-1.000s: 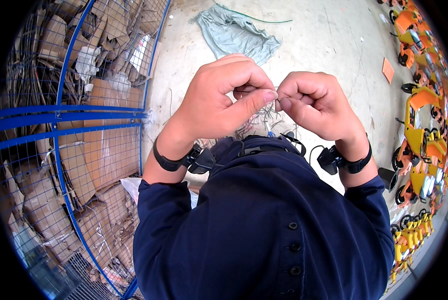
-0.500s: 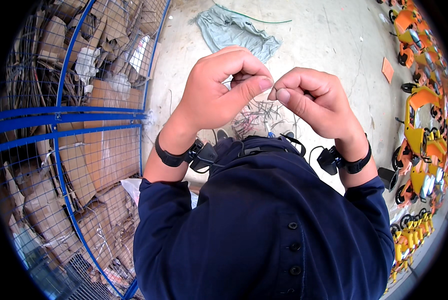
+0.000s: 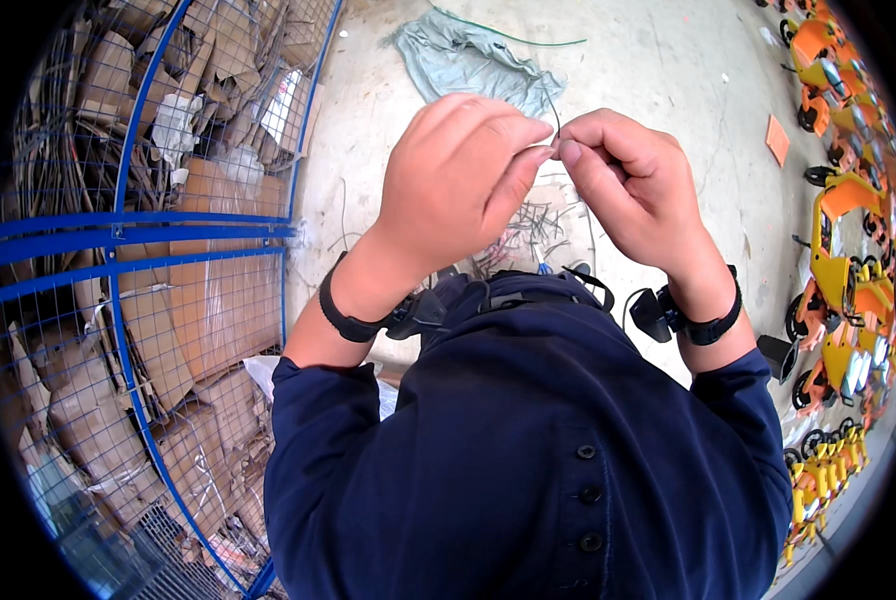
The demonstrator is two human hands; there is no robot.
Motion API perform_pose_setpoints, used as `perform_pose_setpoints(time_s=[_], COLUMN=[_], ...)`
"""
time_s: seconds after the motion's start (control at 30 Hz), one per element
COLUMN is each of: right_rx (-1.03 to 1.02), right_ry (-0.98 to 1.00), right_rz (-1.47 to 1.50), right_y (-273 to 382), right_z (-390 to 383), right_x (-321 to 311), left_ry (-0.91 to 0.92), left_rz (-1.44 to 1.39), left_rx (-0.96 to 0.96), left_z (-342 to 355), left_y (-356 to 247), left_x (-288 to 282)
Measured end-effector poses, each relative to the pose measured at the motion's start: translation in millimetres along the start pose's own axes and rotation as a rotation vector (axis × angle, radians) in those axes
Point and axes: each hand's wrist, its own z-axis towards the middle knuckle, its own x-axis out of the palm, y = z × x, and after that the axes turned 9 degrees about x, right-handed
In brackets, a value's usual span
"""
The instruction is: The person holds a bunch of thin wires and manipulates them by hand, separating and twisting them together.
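Observation:
A thin dark wire [image 3: 556, 112] curves up from between my fingertips, and a strand also hangs below my right hand. My right hand [image 3: 640, 190] is closed in a pinch, thumb against bent forefinger, on this wire. Close against it, my left hand [image 3: 456, 178] is closed too, its thumb and fingertips pressed together at the same spot. What the left fingertips grip is too small to make out. Below both hands, a loose pile of cut wires [image 3: 536, 235], dark with some pinkish ones, lies on the floor, partly hidden by my left hand.
To the left stands a blue mesh cage [image 3: 133, 240] full of flattened cardboard. A grey-green sack [image 3: 473, 65] and a green strand [image 3: 528, 43] lie ahead on the concrete floor. Rows of orange and yellow wheeled vehicles [image 3: 838, 240] line the right, near a small orange sheet [image 3: 776, 140].
Both hands have risen slightly, and my left hand has turned so its back shows more. The wire now sticks up above the fingertips, where it was hardly visible before.

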Motion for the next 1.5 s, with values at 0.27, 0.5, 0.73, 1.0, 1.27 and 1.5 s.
perform_pose_setpoints(time_s=[0.27,0.5,0.73,1.0,1.27,1.5], right_rx=[-0.051,-0.001,0.060,0.103,0.084,0.149], right_ry=[0.016,0.101,0.157,0.149,0.152,0.235], right_rz=[-0.118,-0.139,-0.102,0.144,0.013,-0.043], right_y=[2.5,2.2,9.0,1.3,3.2,5.6], right_z=[2.2,2.7,3.3,0.9,3.6,2.4], right_x=[-2.3,-7.1,-8.8,-3.7,-6.3,-12.7], left_ry=[0.073,0.164,0.155,0.033,0.096,0.187], left_rz=[0.088,0.111,0.109,-0.018,0.057,0.106], left_rx=[0.037,0.073,0.094,-0.014,0.064,0.110], left_z=[1.3,3.5,3.4,2.6,2.9,5.5], left_y=[-3.8,-3.3,-3.0,2.0,1.1,-3.1], left_x=[5.1,3.2,0.5,-1.3,-2.9,-5.6])
